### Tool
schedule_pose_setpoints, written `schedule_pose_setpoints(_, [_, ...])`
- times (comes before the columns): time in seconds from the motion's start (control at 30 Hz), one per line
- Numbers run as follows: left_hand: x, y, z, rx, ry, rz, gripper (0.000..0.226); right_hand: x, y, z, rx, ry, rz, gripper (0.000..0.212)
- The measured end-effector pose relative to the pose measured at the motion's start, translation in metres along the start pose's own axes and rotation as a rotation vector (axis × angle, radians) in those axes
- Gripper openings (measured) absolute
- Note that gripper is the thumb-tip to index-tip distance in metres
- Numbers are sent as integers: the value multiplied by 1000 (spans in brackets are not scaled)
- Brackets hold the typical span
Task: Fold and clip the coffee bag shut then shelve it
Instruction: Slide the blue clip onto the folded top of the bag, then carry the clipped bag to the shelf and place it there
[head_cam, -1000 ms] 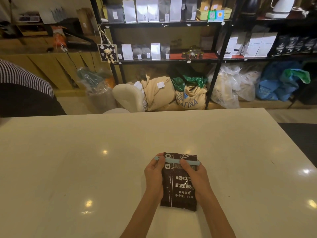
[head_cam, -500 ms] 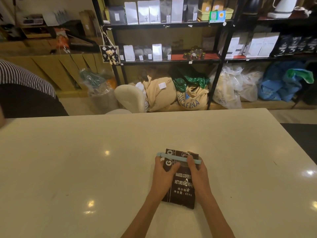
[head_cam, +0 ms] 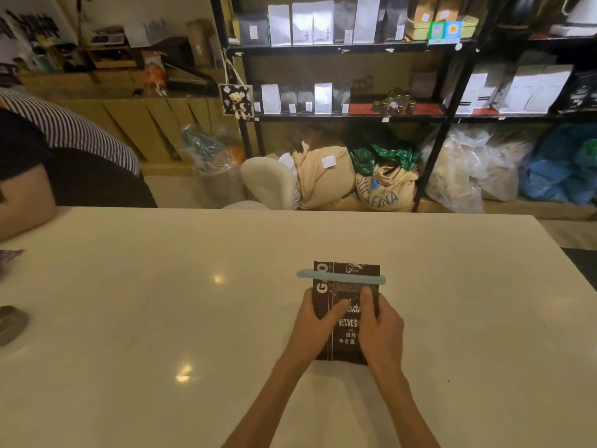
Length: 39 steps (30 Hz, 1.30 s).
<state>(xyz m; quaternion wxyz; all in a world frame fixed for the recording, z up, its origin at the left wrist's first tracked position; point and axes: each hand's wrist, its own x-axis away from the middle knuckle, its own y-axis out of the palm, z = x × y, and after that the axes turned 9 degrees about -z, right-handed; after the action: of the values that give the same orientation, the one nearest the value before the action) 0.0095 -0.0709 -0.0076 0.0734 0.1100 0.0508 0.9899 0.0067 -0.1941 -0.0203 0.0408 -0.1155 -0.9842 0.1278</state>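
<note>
Shelving (head_cam: 349, 116) stands beyond the pale tabletop (head_cam: 161, 302), where the dark coffee bag (head_cam: 347, 318) lies flat, its blue clip (head_cam: 340, 277) across the folded top. Left hand (head_cam: 318, 328) and right hand (head_cam: 381, 331) each have their grip around the bag's sides; lift it level, judging by the clip's overhang.

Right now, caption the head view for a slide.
Both hands hold the clipped coffee bag flat on the table.

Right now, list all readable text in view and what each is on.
"G" and "O", letters between hidden by the clip: coffee bag, left strip.
"NET.WEIGH", cut off by right hand: coffee bag front.
"SUCAFINA": burlap sack.
Chinese lines on the bag, shelf labels: too small to read.
</note>
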Motion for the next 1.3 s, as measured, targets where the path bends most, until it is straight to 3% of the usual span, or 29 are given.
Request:
schedule_pose_setpoints(0.13, [5, -7, -3, -135, 64, 148, 22, 5, 14, -6, -145, 65, -20, 35])
schedule_pose_setpoints(0.23, [5, -24, 4, -215, 93, 175, 22, 16, 25, -10, -258, 129, -150, 22])
schedule_pose_setpoints(0.3, [8, -34, 7, -229, 99, 167, 19, 27, 34, -12, -219, 119, -172, 27])
schedule_pose_setpoints(0.47, [14, -44, 4, -246, 49, 87, 19, 53, 48, -18, -96, 98, 54, 5])
schedule_pose_setpoints(0.63, [27, -18, -15, -341, 58, -131, 28, 94, 30, -6, -83, 203, 387, 29])
schedule_pose_setpoints(0.8, [74, 46, -34, -365, 51, -452, 36, 165, -24, 7, -81, 310, 701, 40])
schedule_pose_setpoints(1.03, [164, 170, -60, -413, 134, -935, 44, 278, -123, 20, -185, 415, 1132, 42])
schedule_pose_setpoints(1.3, [257, 317, -96, -452, 73, -1253, 39, 376, -253, 69, -289, 444, 1329, 50])
